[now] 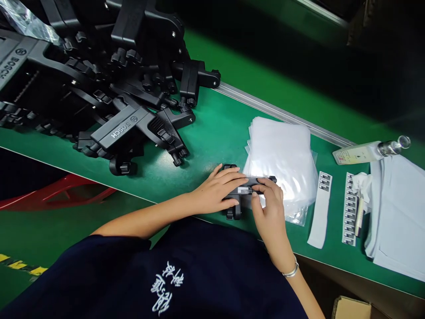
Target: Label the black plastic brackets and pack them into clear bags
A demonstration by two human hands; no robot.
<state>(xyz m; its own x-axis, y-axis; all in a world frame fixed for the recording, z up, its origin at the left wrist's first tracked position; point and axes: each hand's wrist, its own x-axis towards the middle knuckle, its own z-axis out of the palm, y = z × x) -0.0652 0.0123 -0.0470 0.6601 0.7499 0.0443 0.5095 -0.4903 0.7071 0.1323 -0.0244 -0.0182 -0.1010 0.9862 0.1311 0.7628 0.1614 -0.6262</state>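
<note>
A black plastic bracket lies at the table's near edge, partly hidden under my hands. My left hand holds its left part, fingers stretched over the far side and thumb on the near side. On the bracket's upper face is a small label with white and dark areas. The thumb and forefinger of my right hand are closed at the label's right end, the other fingers curled over the bracket. Beside the right hand is a stack of clear plastic bags, which the bracket's right end overlaps.
Several black BOSCH brackets are piled at the left. Right of the bags lie a label strip, a fuller label strip, a pen, crumpled tissue, a bottle and white sheets. A metal rail edges the table.
</note>
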